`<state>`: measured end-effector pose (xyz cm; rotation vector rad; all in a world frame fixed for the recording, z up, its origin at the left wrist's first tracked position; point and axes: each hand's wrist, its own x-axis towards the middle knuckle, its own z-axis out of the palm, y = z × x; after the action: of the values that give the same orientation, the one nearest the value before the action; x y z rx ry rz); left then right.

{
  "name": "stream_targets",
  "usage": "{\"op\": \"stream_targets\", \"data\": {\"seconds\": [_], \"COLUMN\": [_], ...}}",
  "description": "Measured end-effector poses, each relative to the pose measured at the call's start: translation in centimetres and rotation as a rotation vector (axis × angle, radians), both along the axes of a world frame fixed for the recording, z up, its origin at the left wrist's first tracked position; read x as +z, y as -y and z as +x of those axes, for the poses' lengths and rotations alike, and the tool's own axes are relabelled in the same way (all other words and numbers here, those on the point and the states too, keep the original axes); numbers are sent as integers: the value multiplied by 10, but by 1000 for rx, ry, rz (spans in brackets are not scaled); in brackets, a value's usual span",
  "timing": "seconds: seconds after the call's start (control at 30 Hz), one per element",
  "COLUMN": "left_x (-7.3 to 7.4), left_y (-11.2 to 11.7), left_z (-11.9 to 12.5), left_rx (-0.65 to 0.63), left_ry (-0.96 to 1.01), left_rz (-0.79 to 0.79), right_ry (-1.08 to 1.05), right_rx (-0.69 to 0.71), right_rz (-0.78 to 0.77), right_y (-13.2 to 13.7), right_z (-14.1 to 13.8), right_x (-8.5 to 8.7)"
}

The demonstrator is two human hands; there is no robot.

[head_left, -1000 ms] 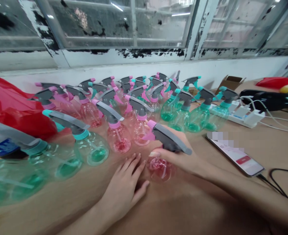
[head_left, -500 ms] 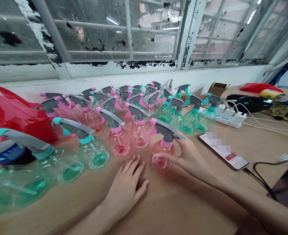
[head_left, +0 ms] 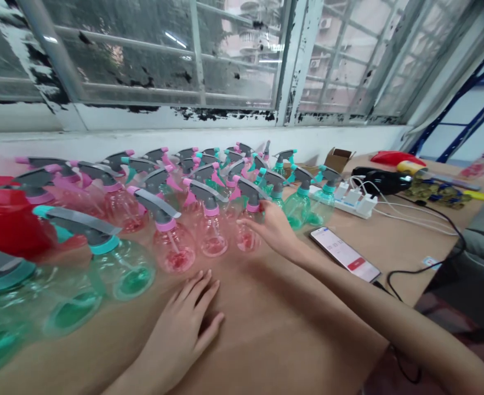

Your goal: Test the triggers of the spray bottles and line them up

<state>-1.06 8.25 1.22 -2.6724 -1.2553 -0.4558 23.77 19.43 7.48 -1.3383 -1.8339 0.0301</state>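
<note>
My right hand [head_left: 275, 224] is closed around a pink spray bottle [head_left: 246, 241] with a grey trigger head and pink collar. That bottle stands upright at the right end of the front pink ones; some fingers are hidden behind it. Flat on the tabletop rests my left hand [head_left: 180, 323], empty, its fingers stretched out. Just beyond its fingertips is another pink spray bottle [head_left: 174, 249], with a second pink spray bottle [head_left: 212, 230] between that one and the held bottle. A green spray bottle [head_left: 124, 269] stands to the left of my left hand.
Several more pink and green spray bottles crowd toward the window wall. A red plastic bag [head_left: 7, 219] lies at the left. To the right are a phone [head_left: 344, 255] with a cable, a white power strip [head_left: 359, 202], a black object [head_left: 379, 181] and a small cardboard box [head_left: 340, 159].
My right hand has moved the pink spray bottle away from me, up beside the other pink bottles. The view has turned to the right. My left hand stays flat on the table.
</note>
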Motion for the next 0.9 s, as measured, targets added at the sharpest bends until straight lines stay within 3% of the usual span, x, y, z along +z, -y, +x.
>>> {"op": "stream_targets", "data": {"seconds": [0.27,0.43,0.63,0.77,0.9], "left_x": [-6,-6,-8,-14,-23], "left_y": [-2,-3,-4,-7,-11], "left_z": [-3,-4,-7,-12,-19], "left_rx": [6,-12,-7,-20,-39], "left_ry": [11,3,25,69,85], "left_rz": [48,99,122,125,143], "right_ry": [-48,-117,-211,-212,-136], "right_rx": [-17,-11,-75,-195,-223], "right_rz": [18,21,-1,-62,-116], "right_y": [-18,-7,14,7,-8], "right_z": [-16,-17,26,62,69], "right_x": [-3,-6,-3,-2,-5]}}
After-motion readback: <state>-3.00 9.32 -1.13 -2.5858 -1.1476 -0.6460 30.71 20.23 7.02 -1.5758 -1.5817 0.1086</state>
